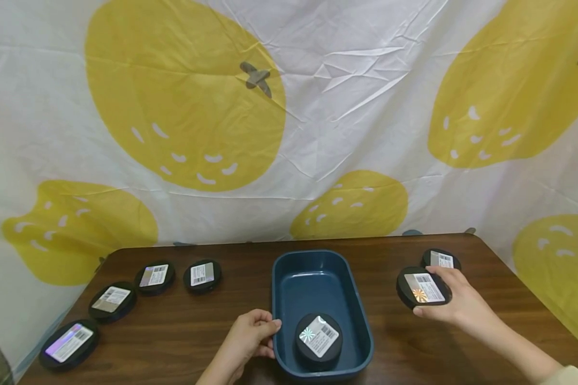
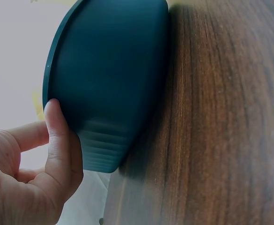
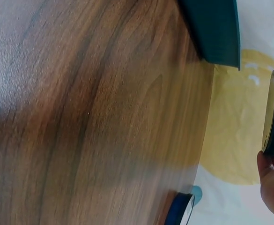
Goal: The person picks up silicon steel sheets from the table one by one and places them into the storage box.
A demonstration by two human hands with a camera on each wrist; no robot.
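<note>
On my feed the right hand (image 1: 464, 306) grips a round black tin (image 1: 423, 287) between thumb and fingers, raised above the surface (image 1: 173, 331) toward its right edge, label up. Left hand (image 1: 250, 337) pinches the blue tray (image 1: 318, 289) at its left rim. Tray's long axis runs near edge to far; I note bare wood between it and the held tin.

Tray (image 1: 313, 297) looks plastic, smooth, soft sheen inside. Discs (image 1: 319, 361) matt, plastic-looking; their labels (image 1: 431, 287) read as glossy paper with shiny foil patches (image 1: 419, 295). Bench (image 1: 173, 334): wood grain, low gloss. Backdrop (image 1: 347, 133): creased cloth, slightly shiny.
</note>
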